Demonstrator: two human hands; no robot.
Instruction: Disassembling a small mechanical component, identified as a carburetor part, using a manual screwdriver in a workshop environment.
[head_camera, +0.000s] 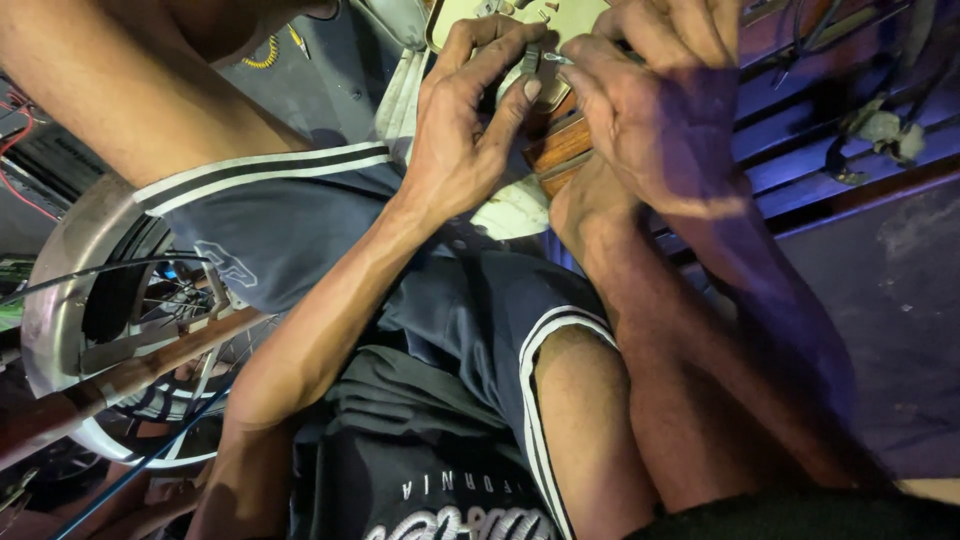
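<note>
A: What lies nearest, at the bottom of the frame?

B: Dark shorts with white stripes (470, 330) and a dark shirt, with bare knees on either side.

A: And at the lower left?

B: A metal wheel rim (60, 290) with spokes, and a brown rod (120, 380) slanting across it.

A: Farther up, where are the hands?

B: Top centre. The left hand (460, 130) has its grip closed on a small pale part (520, 85), thumb pressing its lower edge, fingers curled over the top.

A: The right hand?

B: The right hand (650, 110) pinches a thin metal piece (555, 60) against that part, fingertips together on it.

A: Beneath them?

B: A wooden block (560, 150), just below the pale part. Beyond, at upper right, cables (880, 125) lie on dark slats.
</note>
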